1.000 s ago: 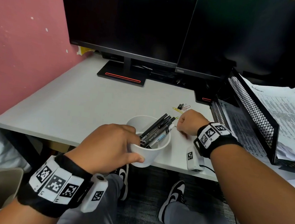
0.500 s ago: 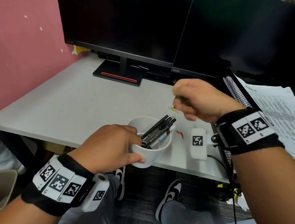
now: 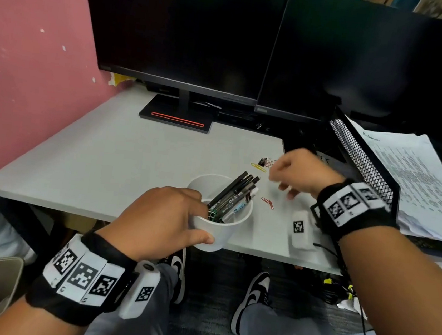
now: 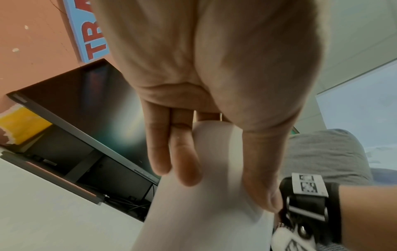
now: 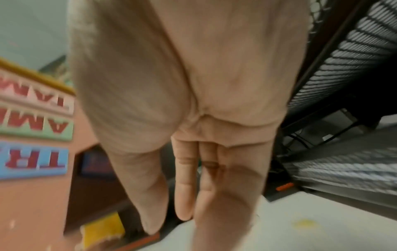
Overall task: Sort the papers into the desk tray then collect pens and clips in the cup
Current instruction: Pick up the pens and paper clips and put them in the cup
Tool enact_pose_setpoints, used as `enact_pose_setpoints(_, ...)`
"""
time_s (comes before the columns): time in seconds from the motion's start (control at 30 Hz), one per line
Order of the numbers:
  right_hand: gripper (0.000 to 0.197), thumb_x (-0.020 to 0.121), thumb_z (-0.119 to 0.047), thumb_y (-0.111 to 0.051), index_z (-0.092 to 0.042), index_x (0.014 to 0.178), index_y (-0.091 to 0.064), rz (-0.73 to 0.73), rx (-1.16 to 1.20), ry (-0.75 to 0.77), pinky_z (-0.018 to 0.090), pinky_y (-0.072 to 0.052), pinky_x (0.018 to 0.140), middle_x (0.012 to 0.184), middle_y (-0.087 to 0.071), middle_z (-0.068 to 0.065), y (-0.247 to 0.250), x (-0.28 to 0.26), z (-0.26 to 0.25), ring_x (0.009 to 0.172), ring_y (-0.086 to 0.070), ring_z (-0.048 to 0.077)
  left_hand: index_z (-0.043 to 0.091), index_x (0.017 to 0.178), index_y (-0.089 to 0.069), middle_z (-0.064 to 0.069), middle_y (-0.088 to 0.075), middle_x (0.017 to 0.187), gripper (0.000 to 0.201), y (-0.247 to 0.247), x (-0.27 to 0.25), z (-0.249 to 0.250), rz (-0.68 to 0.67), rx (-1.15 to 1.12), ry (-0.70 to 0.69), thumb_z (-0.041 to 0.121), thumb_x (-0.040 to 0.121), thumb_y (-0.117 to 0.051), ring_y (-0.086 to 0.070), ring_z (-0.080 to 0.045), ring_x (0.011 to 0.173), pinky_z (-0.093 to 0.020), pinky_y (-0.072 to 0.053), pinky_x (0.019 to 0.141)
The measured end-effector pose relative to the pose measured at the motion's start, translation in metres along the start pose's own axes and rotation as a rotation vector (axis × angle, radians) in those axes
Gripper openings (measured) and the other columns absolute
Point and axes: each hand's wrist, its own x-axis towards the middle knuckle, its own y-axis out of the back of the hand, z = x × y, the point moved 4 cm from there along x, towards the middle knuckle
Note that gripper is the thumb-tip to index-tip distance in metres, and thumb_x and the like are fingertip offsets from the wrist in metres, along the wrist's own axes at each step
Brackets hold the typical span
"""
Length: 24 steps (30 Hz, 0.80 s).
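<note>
**Left hand holds cup at desk edge; right hand loose above the clips**

The left hand [image 3: 162,222] is wrapped round the white cup [image 3: 220,236], thumb along the near wall and fingers curled over the far rim. From the left wrist view, two fingers [image 4: 184,163] lie flat against the cup's side [image 4: 204,212]. The cup stands at the front edge of the desk [image 3: 104,167]. Inside it lean several black pens [image 3: 234,196], tips up and tilted to the right.

The right hand [image 3: 300,173] hovers over the desk, right of the cup. Its fingers [image 5: 182,186] are nearly straight and close together, with nothing between them.

A red paper clip [image 3: 267,203] lies on the desk between cup and right hand. A yellow clip [image 3: 258,167] and a black binder clip [image 3: 263,161] lie just beyond the right hand's fingertips.

Papers [image 3: 411,183] rest on the black mesh tray [image 3: 363,161] at the right.
</note>
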Motion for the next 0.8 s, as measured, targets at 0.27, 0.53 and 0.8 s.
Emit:
enact_pose_setpoints(0.27, 0.009, 0.085, -0.015, -0.076, -0.008, 0.091, -0.074, -0.109, -0.408, -0.106, 0.038, -0.064, 0.079, 0.086, -0.075, 0.011, -0.049, 0.019, 0.018, 0.075, -0.069, 0.026, 0.038, 0.072, -0.065, 0.015, -0.055, 0.074, 0.023, -0.002, -0.003, -0.003, 0.011, 0.008, 0.006, 0.056, 0.077, -0.078, -0.054, -0.003, 0.068, -0.022, -0.033, 0.058)
enact_pose_setpoints(0.53, 0.02, 0.078, -0.014, -0.073, -0.007, 0.097, -0.075, -0.037, -0.491, -0.135, 0.037, -0.065, 0.081, 0.093, -0.078, 0.007, -0.053, 0.026, 0.018, 0.089, -0.074, 0.026, 0.032, 0.073, -0.068, 0.014, -0.057, 0.076, 0.027, 0.0, -0.006, -0.009, 0.018, 0.02, 0.029, 0.057, 0.078, -0.078, -0.056, -0.003, 0.069, -0.023, -0.036, 0.059)
enact_pose_setpoints(0.8, 0.018, 0.086, -0.005, -0.074, -0.007, 0.104, -0.072, -0.049, -0.374, -0.139, 0.035, -0.061, 0.075, 0.091, -0.074, 0.005, -0.047, 0.02, 0.025, 0.077, -0.067, 0.024, 0.033, 0.073, -0.067, 0.015, -0.056, 0.075, 0.027, 0.0, -0.006, -0.006, 0.022, 0.009, 0.015, 0.057, 0.077, -0.077, -0.055, -0.003, 0.069, -0.025, -0.035, 0.058)
